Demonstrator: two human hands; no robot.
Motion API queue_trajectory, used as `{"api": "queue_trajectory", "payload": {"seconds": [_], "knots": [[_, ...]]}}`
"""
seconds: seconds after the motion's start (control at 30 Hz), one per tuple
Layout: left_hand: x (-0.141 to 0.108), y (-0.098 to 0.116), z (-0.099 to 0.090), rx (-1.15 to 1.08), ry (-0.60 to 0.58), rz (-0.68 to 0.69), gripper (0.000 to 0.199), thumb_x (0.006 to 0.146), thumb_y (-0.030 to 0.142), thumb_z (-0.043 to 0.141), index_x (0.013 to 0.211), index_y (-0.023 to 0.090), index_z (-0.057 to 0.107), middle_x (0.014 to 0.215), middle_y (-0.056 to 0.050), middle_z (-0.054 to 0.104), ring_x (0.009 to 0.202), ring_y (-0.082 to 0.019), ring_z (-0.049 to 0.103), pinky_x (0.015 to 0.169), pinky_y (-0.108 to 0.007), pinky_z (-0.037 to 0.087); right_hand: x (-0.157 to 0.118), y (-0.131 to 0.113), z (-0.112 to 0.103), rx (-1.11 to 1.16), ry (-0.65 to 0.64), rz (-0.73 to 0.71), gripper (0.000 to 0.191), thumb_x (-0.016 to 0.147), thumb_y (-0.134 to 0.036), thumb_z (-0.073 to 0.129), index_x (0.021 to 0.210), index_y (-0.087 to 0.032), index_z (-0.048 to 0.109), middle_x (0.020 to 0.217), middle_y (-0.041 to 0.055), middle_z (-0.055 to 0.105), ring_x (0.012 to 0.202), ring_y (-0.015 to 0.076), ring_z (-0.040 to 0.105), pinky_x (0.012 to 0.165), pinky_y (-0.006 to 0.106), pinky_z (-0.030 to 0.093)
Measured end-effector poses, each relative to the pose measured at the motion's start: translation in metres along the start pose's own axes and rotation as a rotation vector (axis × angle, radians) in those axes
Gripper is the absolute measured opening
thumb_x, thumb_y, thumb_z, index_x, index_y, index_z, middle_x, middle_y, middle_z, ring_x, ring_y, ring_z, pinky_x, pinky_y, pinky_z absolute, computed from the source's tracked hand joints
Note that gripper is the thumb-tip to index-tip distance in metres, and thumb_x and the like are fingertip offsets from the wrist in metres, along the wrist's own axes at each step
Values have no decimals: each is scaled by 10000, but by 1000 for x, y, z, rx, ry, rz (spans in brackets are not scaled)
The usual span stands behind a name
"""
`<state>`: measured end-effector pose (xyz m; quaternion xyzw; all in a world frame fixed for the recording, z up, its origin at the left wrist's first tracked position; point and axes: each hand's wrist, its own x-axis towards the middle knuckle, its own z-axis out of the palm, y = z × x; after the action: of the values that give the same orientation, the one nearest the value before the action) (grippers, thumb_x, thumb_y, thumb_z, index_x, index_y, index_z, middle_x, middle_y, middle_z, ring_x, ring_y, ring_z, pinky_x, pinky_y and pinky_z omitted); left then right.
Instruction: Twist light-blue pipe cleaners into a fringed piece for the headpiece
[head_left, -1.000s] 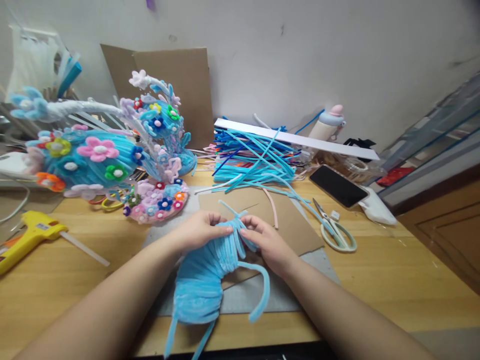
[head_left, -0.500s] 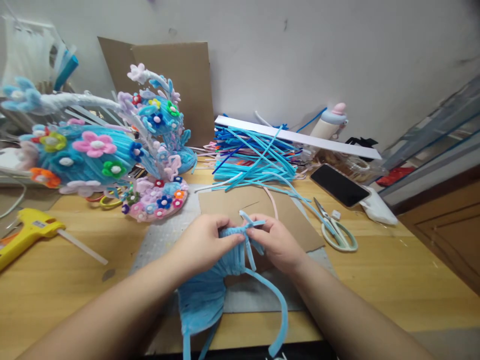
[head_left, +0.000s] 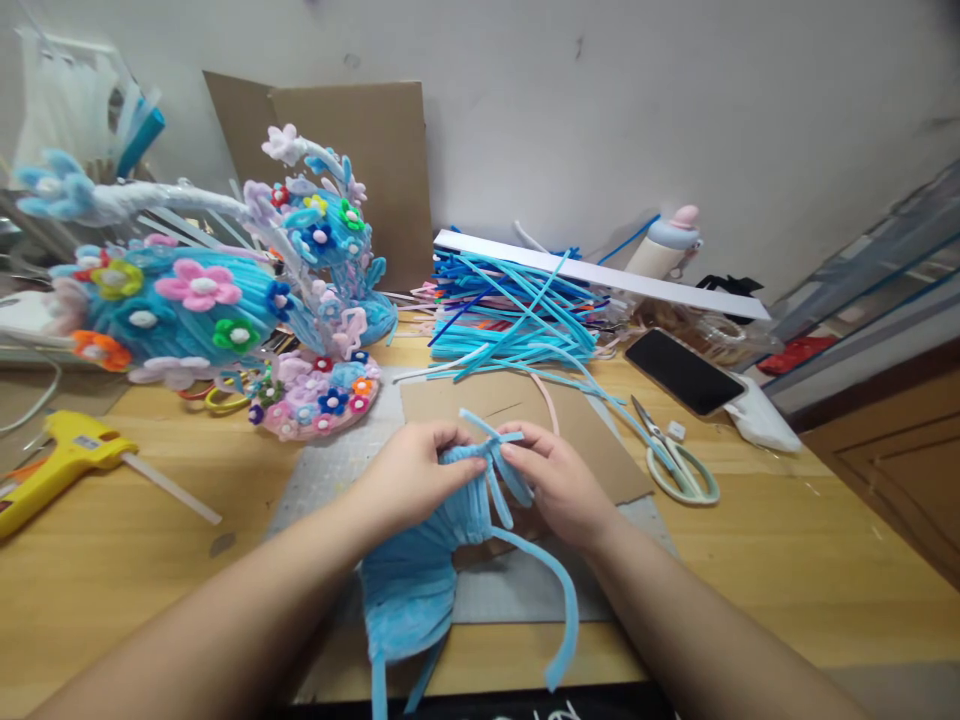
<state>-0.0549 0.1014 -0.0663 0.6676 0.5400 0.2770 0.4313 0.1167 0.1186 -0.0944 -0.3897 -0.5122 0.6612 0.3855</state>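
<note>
Between my hands is a light-blue bundle of pipe cleaners (head_left: 412, 585), gathered side by side into a curved, puffed shape. My left hand (head_left: 416, 470) grips its upper end, thumb on top. At that end my right hand (head_left: 559, 475) pinches a loose pipe cleaner end (head_left: 510, 437); just where the fingertips meet it is partly hidden. Several loose ends stick out there, and one long pipe cleaner (head_left: 562, 600) curls down to the right. Beneath lie a cardboard sheet (head_left: 592, 440) and a grey cutting mat (head_left: 525, 605).
On the left stand flower-covered pipe cleaner ornaments (head_left: 202, 330) and a yellow glue gun (head_left: 75, 455). A pile of blue pipe cleaners (head_left: 510, 310) lies at the back under a white strip (head_left: 600, 272). Scissors (head_left: 679, 465), a phone (head_left: 682, 370) and a bottle (head_left: 664, 245) are on the right.
The loose pipe cleaner end at the top now leans further left. My right fingers have shifted slightly at the bundle's end; the left hand keeps its grip. The whole view has shifted slightly.
</note>
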Motion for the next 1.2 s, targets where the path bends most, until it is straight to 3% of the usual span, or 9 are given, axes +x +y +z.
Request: {"api": "queue_trajectory", "payload": {"seconds": [0.2, 0.43, 0.67, 0.83, 1.1, 1.2], "knots": [[1, 1, 3, -94, -64, 27, 244, 740, 322, 527, 856, 148, 651, 826, -18, 668, 771, -167, 580, 678, -237, 423, 1, -2, 2, -52, 0, 16, 167, 672, -288, 644, 745, -169, 551, 641, -38, 535, 563, 88, 466, 563, 213, 368], [0, 0, 3, -84, -98, 35, 252, 762, 320, 500, 868, 148, 650, 811, -19, 666, 743, -161, 580, 629, -231, 415, 1, -3, -1, 251, -128, 210, 201, 668, -248, 658, 812, -158, 552, 636, -8, 596, 540, 118, 548, 533, 232, 417], [-1, 2, 4, -85, -74, 58, 224, 752, 327, 526, 805, 146, 647, 765, -6, 649, 699, -138, 557, 618, -217, 402, 0, -3, -3, 264, -177, 199, 170, 692, -208, 653, 834, -162, 571, 698, -6, 608, 578, 94, 557, 569, 212, 431], [-2, 2, 3, -126, -159, 23, 265, 760, 351, 515, 857, 142, 647, 792, -22, 659, 694, -144, 569, 601, -222, 408, 0, -8, -7, 291, -239, 269, 184, 663, -201, 668, 817, -142, 587, 684, 9, 622, 577, 110, 576, 563, 227, 445], [-1, 5, 2, -172, -172, 42, 240, 752, 307, 530, 857, 131, 654, 843, -42, 668, 760, -157, 581, 675, -236, 422, 2, -1, -12, 171, -217, 182, 205, 662, -229, 674, 831, -157, 584, 682, -5, 592, 579, 100, 547, 569, 214, 420], [-2, 6, 3, -161, -144, 28, 241, 747, 313, 535, 866, 145, 661, 813, -24, 669, 712, -140, 571, 638, -220, 414, 1, -1, -13, 135, -226, 163, 198, 666, -237, 673, 819, -161, 574, 674, -11, 577, 570, 91, 525, 543, 198, 399]]}}
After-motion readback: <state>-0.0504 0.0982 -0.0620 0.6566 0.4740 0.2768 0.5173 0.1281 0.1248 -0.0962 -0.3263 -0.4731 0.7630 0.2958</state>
